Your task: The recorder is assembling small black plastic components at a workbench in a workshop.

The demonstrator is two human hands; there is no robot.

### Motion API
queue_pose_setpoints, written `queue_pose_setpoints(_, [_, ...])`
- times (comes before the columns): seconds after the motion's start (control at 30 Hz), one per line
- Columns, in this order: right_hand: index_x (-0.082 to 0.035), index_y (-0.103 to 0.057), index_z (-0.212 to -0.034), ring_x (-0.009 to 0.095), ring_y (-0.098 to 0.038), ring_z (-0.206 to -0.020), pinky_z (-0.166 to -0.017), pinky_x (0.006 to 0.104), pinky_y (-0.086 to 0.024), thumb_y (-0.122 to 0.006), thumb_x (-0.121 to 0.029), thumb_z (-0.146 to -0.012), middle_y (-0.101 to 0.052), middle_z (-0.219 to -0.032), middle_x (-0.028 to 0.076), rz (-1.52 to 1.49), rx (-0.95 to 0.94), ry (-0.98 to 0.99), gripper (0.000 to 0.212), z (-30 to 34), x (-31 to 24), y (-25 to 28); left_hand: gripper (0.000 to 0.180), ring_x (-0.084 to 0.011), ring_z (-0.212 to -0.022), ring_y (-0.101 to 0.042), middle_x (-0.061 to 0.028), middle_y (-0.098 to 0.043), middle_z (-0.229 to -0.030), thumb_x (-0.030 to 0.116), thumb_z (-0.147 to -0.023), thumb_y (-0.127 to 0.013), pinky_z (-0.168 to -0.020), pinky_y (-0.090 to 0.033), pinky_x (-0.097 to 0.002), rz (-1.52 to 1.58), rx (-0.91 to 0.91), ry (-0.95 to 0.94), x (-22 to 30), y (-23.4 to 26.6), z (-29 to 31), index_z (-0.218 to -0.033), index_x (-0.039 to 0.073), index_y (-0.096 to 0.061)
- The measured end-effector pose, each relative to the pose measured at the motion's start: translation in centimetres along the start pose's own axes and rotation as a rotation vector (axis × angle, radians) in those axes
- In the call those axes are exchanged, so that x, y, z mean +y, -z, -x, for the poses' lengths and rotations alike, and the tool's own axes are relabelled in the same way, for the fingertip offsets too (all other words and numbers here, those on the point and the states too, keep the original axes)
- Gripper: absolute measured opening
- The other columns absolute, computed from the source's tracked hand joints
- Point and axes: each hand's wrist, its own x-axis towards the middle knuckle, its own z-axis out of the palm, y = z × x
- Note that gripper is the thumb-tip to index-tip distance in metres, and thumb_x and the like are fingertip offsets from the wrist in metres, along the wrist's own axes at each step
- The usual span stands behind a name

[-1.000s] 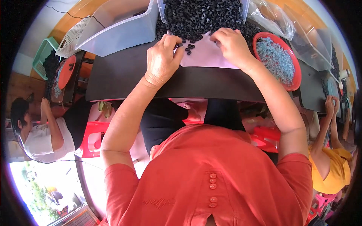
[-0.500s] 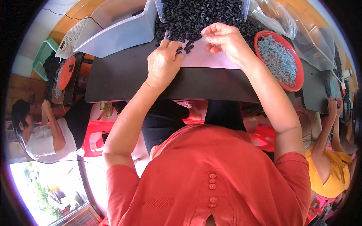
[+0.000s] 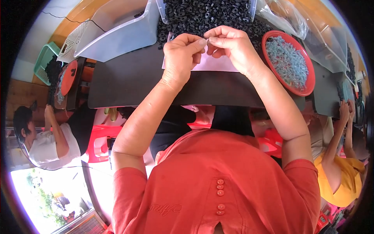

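Note:
My left hand (image 3: 180, 56) and my right hand (image 3: 232, 47) meet fingertip to fingertip above a pale pink sheet (image 3: 216, 64) on the dark table. Both are closed in a pinch. Whatever sits between the fingertips is too small and too covered to name. Just beyond the hands lies a heap of small black plastic parts (image 3: 202, 17), spilling from a clear bin onto the table. Right of my right hand stands a red round tray (image 3: 310, 84) full of small bluish-silver pieces (image 3: 286, 62), whose exact kind I cannot make out.
A large translucent bin (image 3: 117, 45) stands at the left back of the black table (image 3: 128, 84). Clear plastic bags (image 3: 286, 19) and another clear bin (image 3: 327, 46) are at the right. One person (image 3: 54, 144) works at far left, another in yellow (image 3: 341, 175) at far right.
My left hand has come up and to the right from the black parts on the sheet, and its fingertips now meet those of my right hand, which has moved only slightly.

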Motion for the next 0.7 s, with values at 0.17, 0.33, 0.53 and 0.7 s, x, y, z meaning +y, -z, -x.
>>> queue_pose_setpoints(0.17, [0.000, -0.067, -0.091, 0.007, -0.059, -0.073, -0.066, 0.0220, -0.048, -0.069, -0.006, -0.084, -0.066, -0.079, 0.002, 0.335, 0.039, 0.290, 0.009, 0.2, 0.3, -1.0, 0.016, -0.0092, -0.051, -0.050, -0.0064, -0.061, -0.070, 0.013, -0.089, -0.066, -0.043, -0.035, -0.0209, 0.280, 0.043, 0.224, 0.3, 0.1, 0.0, -0.088, -0.003, -0.064])
queue_pose_setpoints(0.33, [-0.001, -0.067, -0.086, 0.004, -0.055, -0.066, -0.060, 0.0202, -0.045, -0.068, -0.007, -0.085, -0.063, -0.073, -0.001, 0.364, 0.119, 0.388, 0.006, 0.1, 1.1, -0.8, 0.025, -0.0111, -0.053, -0.051, -0.0056, -0.060, -0.069, 0.021, -0.091, -0.064, -0.044, -0.033, -0.0222, 0.049, 0.087, 0.204, 0.6, 2.1, -0.1, -0.083, -0.002, -0.063])
queue_pose_setpoints(0.53, [-0.004, -0.067, -0.086, 0.006, -0.054, -0.063, -0.059, 0.0209, -0.045, -0.066, -0.014, -0.086, -0.062, -0.073, -0.001, 0.436, 0.077, 0.240, 0.010, 0.2, 1.2, 0.0, 0.012, -0.0096, -0.053, -0.052, -0.0061, -0.060, -0.071, 0.005, -0.083, -0.068, -0.044, -0.041, -0.0225, -0.038, 0.181, 0.161, -1.1, 7.0, 0.9, -0.087, -0.005, -0.064])
queue_pose_setpoints(0.7, [-0.003, -0.067, -0.087, 0.008, -0.056, -0.066, -0.060, 0.0235, -0.046, -0.066, -0.013, -0.086, -0.063, -0.072, 0.000, 0.518, 0.059, 0.184, 0.010, 0.1, 2.0, -1.2, 0.020, -0.0119, -0.067, -0.058, -0.0046, -0.062, -0.076, 0.007, -0.077, -0.074, -0.061, -0.049, -0.0266, -0.715, 0.104, -0.310, -2.0, 6.1, 0.3, -0.092, -0.003, -0.067])
